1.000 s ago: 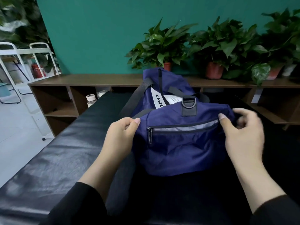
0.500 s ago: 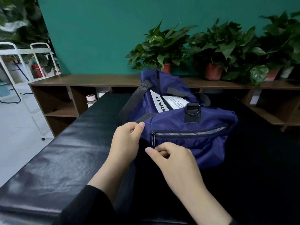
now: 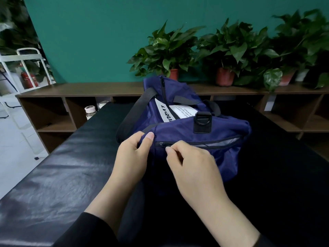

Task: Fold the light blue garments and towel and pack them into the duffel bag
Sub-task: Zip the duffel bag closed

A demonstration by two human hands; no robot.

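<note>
A navy blue duffel bag [image 3: 222, 132] with black straps and a white label lies on the black padded table [image 3: 53, 175]. Its near end pocket is unzipped, and pale light blue fabric [image 3: 220, 143] shows through the slit. My left hand [image 3: 132, 155] pinches the bag's fabric at the left end of that pocket. My right hand [image 3: 192, 166] pinches the zipper pull [image 3: 162, 144] at the zip's left end. No loose garments or towel are in sight.
Behind the table runs a low brown shelf unit [image 3: 71, 90] with potted plants [image 3: 170, 50] on top. White bottles [image 3: 90, 112] stand in a shelf bay. A white metal rack [image 3: 30, 65] and a light floor lie to the left.
My right hand left the pocket's right end, crossed to the left end of the zip and took the pull. The left hand kept its hold on the bag.
</note>
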